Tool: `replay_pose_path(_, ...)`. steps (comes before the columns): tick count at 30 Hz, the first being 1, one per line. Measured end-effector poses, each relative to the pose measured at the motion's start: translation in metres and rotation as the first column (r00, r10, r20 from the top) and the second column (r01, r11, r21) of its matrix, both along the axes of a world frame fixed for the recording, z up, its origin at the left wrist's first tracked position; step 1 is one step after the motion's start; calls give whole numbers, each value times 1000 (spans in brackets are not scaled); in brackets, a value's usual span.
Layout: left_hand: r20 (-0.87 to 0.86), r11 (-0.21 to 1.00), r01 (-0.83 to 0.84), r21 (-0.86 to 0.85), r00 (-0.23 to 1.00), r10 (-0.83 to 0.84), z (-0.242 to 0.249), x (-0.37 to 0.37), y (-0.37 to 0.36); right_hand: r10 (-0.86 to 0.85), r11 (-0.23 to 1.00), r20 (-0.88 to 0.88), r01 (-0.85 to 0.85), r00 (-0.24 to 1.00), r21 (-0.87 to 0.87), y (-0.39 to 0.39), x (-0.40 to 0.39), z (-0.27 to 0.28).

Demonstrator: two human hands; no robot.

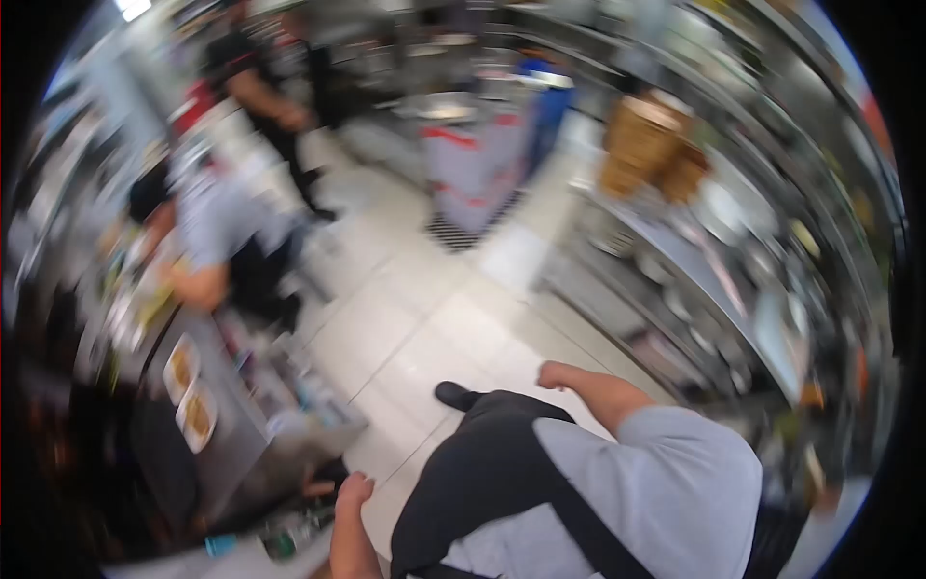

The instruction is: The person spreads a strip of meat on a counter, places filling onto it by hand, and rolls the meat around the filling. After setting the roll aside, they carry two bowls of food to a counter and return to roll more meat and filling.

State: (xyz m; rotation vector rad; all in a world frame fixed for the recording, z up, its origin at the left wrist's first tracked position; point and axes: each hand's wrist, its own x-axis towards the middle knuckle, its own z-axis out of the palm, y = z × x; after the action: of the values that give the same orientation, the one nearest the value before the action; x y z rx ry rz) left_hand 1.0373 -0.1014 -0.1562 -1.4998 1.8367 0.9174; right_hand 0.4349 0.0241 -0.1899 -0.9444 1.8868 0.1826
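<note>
Left hand [356,489]: lowered near the end of the left tabletop [234,427]; fingers appear curled, though whether they are clenched or grasping something small cannot be told.

Right hand [554,374]: held forward at the end of a bent arm, above the tiled floor [415,328]; fingers folded inward, their grip likewise impossible to tell.

Plates, two: an upper plate [186,344] and a lower plate [198,446], white, each bearing brownish food; set end to end on the left tabletop, beyond the left hand and apart from it.

Small items: one green thing [280,547] and one blue thing [220,545], below the plates; blurred.

Clothing of the wearer: grey shirt [666,482], dark apron [473,473], one dark shoe [455,394] showing.

Co-worker in a pale top [217,217]: bent over the far part of the left tabletop. Second person in black [246,87]: standing farther back.

Far side: pale box with red marks [468,179], beside a blue bin [552,116]; floor grate [473,230] at the box's foot.

Right side: right tabletop [675,256], metal, with a shelf beneath; brown stack [637,145] on its far end.
</note>
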Motion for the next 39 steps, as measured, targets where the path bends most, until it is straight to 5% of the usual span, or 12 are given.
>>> replay_pose_path(3, -166, 1000, 11, 20, 986, -8, -8, -57, -5, -40, 991, 17, 38, 999, 131, 95, 11, 39)
replay_pose_path(5, -339, 984, 178, 6, 926, -166, 32, -112, 10, -343, 933, 16, 339, 939, 121, 146, 19, 33)
replay_pose_path(9, -344, 890, 453, -47, 829, -440, 33, -197, -3, -579, 815, 17, 579, 815, 28, 209, 8, 22)
replay_pose_path(13, -328, 712, 697, -84, 656, -680, 32, -289, -5, -578, 816, 18, 578, 816, -17, 247, -23, 19)
replay_pose_path(16, -301, 624, 779, -68, 580, -757, 69, -423, 35, -678, 668, 210, 710, 704, -222, 286, -44, 20)
replay_pose_path(18, -287, 591, 805, -48, 555, -781, 76, -463, 59, -643, 681, 205, 674, 738, -286, 333, -67, -63)
replay_pose_path(19, -275, 584, 806, -98, 542, -794, 42, -491, 60, -614, 688, 189, 637, 767, -348, 355, -80, -89)
replay_pose_path(23, -419, 406, 885, -229, 287, -862, 44, -614, 122, -776, 602, 168, 793, 608, -89, 442, -126, 15)
replay_pose_path(25, -405, 319, 880, -352, 164, -900, 87, -677, 171, -622, 720, 34, 589, 782, -368, 486, -158, -3)
replay_pose_path(29, -461, 180, 703, -688, -233, -856, 142, -789, 243, -749, 551, -63, 568, 659, -611, 476, -227, 103)
replay_pose_path(35, -284, 9, 520, -854, -453, -845, 153, -937, 293, -831, 344, -57, 431, 553, -834, 420, -325, 199)
replay_pose_path(39, -128, -93, 451, -888, -435, -892, 144, -991, 295, -750, 511, -338, 174, 568, -842, 405, -359, 180)
